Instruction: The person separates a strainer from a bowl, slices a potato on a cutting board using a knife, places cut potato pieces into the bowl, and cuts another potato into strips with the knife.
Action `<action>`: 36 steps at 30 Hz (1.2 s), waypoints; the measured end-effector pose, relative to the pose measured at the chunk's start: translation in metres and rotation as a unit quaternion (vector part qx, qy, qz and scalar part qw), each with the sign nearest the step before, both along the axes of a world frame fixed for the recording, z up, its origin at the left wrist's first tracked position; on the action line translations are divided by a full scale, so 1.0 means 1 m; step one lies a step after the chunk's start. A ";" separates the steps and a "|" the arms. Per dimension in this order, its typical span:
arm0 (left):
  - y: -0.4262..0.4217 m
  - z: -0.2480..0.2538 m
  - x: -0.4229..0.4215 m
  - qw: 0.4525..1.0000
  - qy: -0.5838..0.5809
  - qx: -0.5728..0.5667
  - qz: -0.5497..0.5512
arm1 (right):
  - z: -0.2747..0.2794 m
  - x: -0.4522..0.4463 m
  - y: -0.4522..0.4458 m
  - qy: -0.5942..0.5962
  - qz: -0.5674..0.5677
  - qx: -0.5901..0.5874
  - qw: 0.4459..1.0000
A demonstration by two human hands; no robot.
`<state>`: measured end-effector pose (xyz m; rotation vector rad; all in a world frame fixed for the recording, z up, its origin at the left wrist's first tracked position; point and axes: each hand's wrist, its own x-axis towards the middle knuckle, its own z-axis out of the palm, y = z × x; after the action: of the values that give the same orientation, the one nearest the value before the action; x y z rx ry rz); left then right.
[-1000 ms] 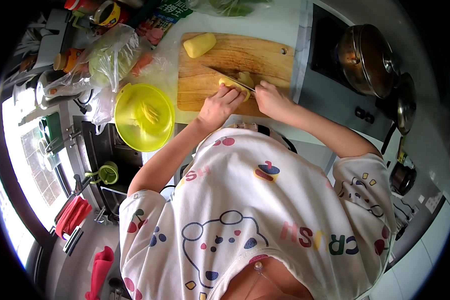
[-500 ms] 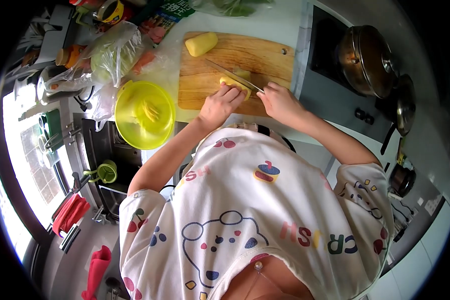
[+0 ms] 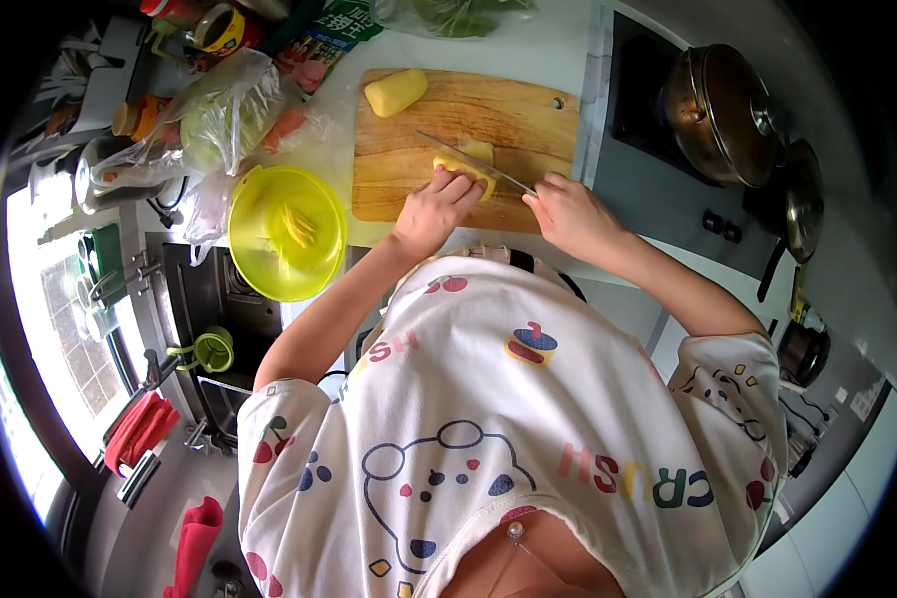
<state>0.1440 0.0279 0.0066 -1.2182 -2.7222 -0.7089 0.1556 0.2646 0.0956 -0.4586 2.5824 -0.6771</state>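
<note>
My right hand [image 3: 572, 213] is closed round the handle of a kitchen knife [image 3: 447, 143], whose blade points to the upper left over the wooden cutting board [image 3: 399, 164]. With curled fingers, my left hand [image 3: 435, 211] presses a cut piece of peeled potato [image 3: 450, 162] onto the board. The blade lies along the far side of that piece, touching it or just above; I cannot tell which. Beyond the blade lies a flat potato slice [image 3: 480, 150]. A larger peeled potato [image 3: 397, 93] rests at the board's upper left.
Left of the board, a yellow-green bowl [image 3: 254, 261] holds pale yellow strips, beside the sink [image 3: 184, 289]. Plastic-bagged vegetables [image 3: 219, 125] sit behind it. To the right are a stove [image 3: 648, 189] and a lidded pot [image 3: 713, 115]. Bagged greens [image 3: 458, 15] lie at the back.
My right hand has moved slightly right and down, drawing the knife back a little. My left hand stays on the potato piece. The whole view has shifted slightly.
</note>
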 end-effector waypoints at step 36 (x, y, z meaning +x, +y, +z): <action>0.000 -0.001 -0.001 1.000 -0.015 -0.011 -0.005 | -0.049 -0.017 -0.022 -0.023 0.004 0.001 1.000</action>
<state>0.1428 0.0276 0.0052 -1.2362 -2.7576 -0.7052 0.1386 0.2423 0.0465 -0.4481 2.5370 -0.6729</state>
